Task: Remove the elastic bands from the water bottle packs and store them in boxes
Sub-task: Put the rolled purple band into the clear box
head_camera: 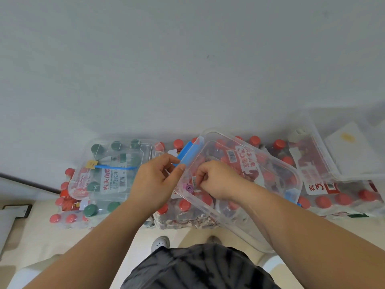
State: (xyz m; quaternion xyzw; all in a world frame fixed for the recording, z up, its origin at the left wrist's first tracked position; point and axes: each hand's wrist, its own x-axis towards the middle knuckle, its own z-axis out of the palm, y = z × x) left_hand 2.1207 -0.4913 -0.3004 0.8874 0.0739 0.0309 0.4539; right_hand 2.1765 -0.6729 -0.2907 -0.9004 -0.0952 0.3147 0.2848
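My left hand [155,182] grips the rim of a clear plastic box [277,176] with blue latches, holding it tilted above the shrink-wrapped packs of red-capped water bottles [187,211]. My right hand [214,181] is inside the box with its fingers curled, just above a rolled purple elastic band [188,187] lying in the box's lower corner. Whether the fingers still touch the band cannot be told. On the left, a second clear box [108,174] rests on a pack of green-capped bottles [91,209]; a blue elastic band [116,167] with a yellow tag lies in it.
A third clear box [325,155] stands at the right on more red-capped packs [343,200], beside a white lid [352,149]. The packs line a white wall. My feet [160,243] stand on pale floor just in front of them. A dark object [17,210] lies at the left.
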